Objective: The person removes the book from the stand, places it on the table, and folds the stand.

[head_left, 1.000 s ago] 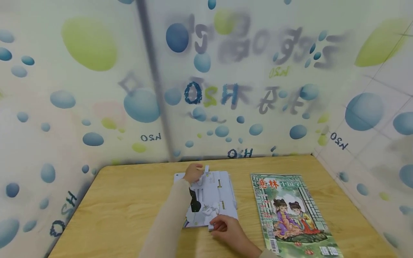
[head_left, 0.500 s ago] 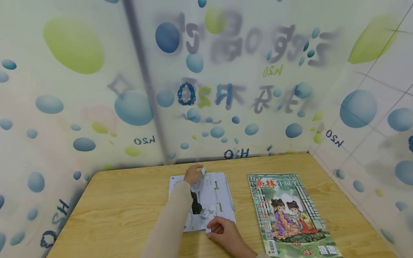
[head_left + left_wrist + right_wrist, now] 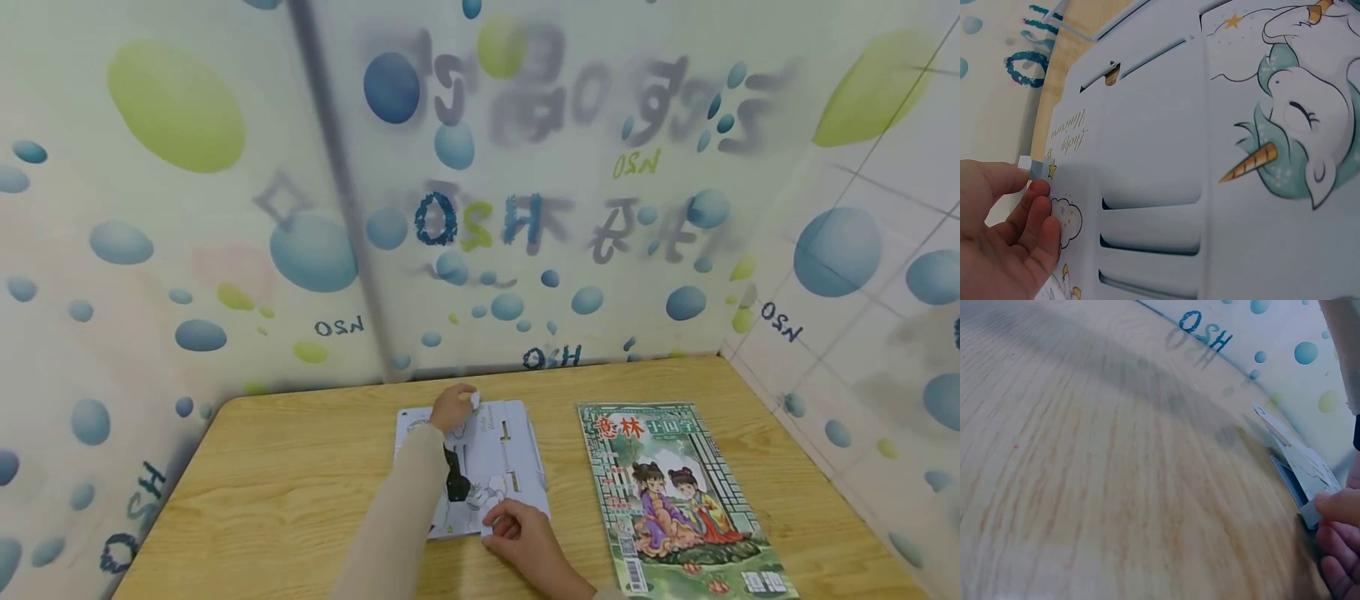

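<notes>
A white book stand (image 3: 483,454) with unicorn drawings, long slots and a black patch lies on the table. At its far edge my left hand (image 3: 453,408) pinches a small white tab (image 3: 1036,169) between thumb and forefinger. My right hand (image 3: 525,537) grips another light tab (image 3: 1310,514) at the near edge, thumb on top and the other fingers curled beneath. In the right wrist view, the printed panel (image 3: 1294,456) tilts up from a lower layer of the stand. The left sleeve hides part of its left side in the head view.
To the right lies a magazine (image 3: 678,492) with two cartoon figures on its green cover. The wooden table (image 3: 300,475) meets a wall (image 3: 480,308) printed with blue and green bubbles along its far edge. A side wall (image 3: 847,333) closes off the right.
My left fingers, earlier stretched beside the far tab, have closed on it. The right hand keeps its grip on the near tab. The head view has shifted slightly.
</notes>
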`<control>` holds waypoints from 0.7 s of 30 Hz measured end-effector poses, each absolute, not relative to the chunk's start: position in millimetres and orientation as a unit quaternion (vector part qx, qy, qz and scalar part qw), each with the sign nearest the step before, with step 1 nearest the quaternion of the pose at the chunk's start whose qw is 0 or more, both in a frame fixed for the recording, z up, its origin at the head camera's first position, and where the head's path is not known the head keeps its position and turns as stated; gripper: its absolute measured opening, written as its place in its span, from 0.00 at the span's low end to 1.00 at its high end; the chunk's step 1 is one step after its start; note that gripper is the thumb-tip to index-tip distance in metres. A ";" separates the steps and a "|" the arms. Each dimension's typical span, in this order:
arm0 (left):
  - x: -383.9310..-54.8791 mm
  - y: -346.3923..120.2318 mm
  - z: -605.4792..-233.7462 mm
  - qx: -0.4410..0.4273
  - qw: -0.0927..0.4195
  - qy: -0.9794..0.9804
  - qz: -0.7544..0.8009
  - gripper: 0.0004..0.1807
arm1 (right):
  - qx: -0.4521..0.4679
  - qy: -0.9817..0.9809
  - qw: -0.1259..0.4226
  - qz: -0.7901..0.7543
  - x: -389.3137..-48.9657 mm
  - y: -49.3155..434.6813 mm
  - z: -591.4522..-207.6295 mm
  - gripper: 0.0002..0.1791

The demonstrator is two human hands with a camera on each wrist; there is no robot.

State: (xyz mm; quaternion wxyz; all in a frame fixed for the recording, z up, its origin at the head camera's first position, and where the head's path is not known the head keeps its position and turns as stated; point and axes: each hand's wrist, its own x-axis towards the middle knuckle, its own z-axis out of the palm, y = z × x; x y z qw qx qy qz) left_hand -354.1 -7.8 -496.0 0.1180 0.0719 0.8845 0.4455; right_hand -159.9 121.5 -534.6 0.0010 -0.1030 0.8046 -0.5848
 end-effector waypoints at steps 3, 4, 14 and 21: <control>-352.8 -7.2 -495.2 0.073 0.119 0.883 0.448 0.18 | -0.100 0.809 0.001 -0.579 -162.4 121.8 -533.5 0.08; -352.1 -6.9 -494.9 0.073 0.120 0.882 0.449 0.18 | -0.099 0.810 0.003 -0.578 -163.2 121.9 -533.5 0.08; -345.6 -5.6 -496.0 0.087 0.104 0.886 0.443 0.20 | -0.087 0.808 -0.002 -0.583 -166.2 119.0 -530.8 0.09; -340.3 -5.2 -494.0 0.064 0.110 0.887 0.445 0.20 | -0.088 0.809 -0.026 -0.581 -166.0 115.8 -534.9 0.10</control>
